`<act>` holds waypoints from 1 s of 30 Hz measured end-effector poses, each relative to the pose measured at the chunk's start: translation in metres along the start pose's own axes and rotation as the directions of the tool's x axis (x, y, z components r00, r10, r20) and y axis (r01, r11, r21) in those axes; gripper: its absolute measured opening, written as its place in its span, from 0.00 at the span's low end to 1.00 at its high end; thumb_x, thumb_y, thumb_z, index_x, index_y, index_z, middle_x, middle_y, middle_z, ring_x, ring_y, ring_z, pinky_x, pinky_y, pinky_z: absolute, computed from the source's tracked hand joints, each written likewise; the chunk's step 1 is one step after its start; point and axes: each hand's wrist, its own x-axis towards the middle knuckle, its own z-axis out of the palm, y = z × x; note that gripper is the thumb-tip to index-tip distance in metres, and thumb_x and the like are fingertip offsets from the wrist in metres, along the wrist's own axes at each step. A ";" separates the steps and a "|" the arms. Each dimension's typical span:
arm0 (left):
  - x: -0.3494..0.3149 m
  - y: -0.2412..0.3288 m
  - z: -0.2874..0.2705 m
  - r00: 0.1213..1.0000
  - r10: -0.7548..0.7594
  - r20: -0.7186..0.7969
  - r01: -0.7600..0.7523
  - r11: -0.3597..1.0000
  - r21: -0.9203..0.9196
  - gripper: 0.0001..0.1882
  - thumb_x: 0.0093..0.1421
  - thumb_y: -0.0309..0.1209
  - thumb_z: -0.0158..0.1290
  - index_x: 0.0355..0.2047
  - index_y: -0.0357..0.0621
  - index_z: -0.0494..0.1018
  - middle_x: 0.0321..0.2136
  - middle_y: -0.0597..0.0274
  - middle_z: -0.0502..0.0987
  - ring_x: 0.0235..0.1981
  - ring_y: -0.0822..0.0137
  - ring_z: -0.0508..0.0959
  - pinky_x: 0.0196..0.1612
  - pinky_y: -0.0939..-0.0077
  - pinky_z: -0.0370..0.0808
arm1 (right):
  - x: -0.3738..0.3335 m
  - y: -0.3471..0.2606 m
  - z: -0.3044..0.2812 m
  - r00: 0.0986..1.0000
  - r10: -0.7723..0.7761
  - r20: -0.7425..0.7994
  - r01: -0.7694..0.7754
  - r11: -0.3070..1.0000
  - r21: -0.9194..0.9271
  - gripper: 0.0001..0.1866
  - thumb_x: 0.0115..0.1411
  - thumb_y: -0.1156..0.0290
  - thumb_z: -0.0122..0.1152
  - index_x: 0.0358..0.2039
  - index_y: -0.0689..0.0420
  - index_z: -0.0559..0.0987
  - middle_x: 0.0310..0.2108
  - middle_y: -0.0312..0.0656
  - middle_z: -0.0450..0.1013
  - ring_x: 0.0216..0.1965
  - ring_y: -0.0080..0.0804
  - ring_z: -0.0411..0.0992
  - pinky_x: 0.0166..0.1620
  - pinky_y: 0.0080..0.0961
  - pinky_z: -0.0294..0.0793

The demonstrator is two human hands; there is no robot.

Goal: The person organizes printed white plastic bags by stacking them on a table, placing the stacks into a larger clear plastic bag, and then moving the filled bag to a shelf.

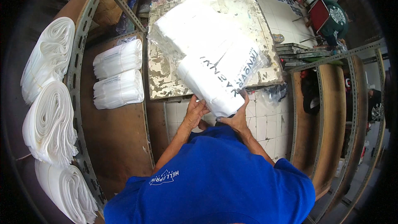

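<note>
A thick folded bundle of white plastic bags (213,87) with dark printing lies slanted over the near edge of a paint-spattered table (159,85). My right hand (237,117) is closed round its near right end, the thumb on the near end. At the bundle's near left edge, my left hand (195,111) has its fingers curled against the plastic; some fingertips are hidden. Behind it on the table lie more white bags (199,25), overexposed, with clear plastic wrapping (261,60) showing at the right side.
On the left, a metal-framed shelf (110,141) carries two banded white bundles (118,89). Larger folded white stacks (49,120) fill the shelf level at far left. A wooden rack (331,120) stands to the right. Beyond it, a person (335,18) is near a red chair (318,14).
</note>
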 end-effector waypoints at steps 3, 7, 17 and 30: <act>-0.003 -0.001 0.000 1.000 0.022 0.004 -0.022 0.999 0.038 0.27 0.64 0.34 0.52 0.59 0.44 0.52 0.48 0.49 0.73 0.48 0.58 0.76 0.50 0.59 0.77 | 0.003 -0.012 0.008 0.990 0.137 -0.035 -0.131 0.982 0.135 0.54 0.33 0.73 0.75 0.60 0.58 0.51 0.53 0.51 0.60 0.56 0.42 0.63 0.55 0.37 0.71; -0.010 -0.001 0.004 1.000 0.022 0.004 -0.022 1.000 0.014 0.28 0.64 0.33 0.52 0.58 0.43 0.51 0.49 0.48 0.72 0.49 0.57 0.75 0.52 0.57 0.75 | 0.007 0.007 -0.004 0.983 0.182 -0.012 -0.175 0.960 0.220 0.49 0.33 0.74 0.74 0.57 0.57 0.57 0.49 0.47 0.65 0.51 0.38 0.68 0.51 0.36 0.74; -0.012 -0.012 0.012 0.997 0.055 -0.046 -0.048 0.990 0.130 0.33 0.61 0.25 0.54 0.60 0.43 0.47 0.50 0.47 0.71 0.50 0.59 0.75 0.52 0.59 0.75 | 0.007 0.013 0.008 0.995 0.089 -0.046 -0.089 0.996 0.012 0.52 0.29 0.75 0.79 0.55 0.60 0.58 0.49 0.47 0.65 0.51 0.37 0.67 0.54 0.34 0.70; 0.003 -0.015 0.014 0.934 0.209 -0.289 -0.186 0.977 0.103 0.37 0.62 0.51 0.51 0.63 0.51 0.47 0.53 0.55 0.65 0.54 0.54 0.69 0.49 0.45 0.74 | -0.008 0.036 -0.078 0.991 0.134 0.023 -0.136 0.973 0.187 0.46 0.29 0.74 0.74 0.53 0.61 0.63 0.47 0.43 0.68 0.49 0.34 0.70 0.49 0.32 0.76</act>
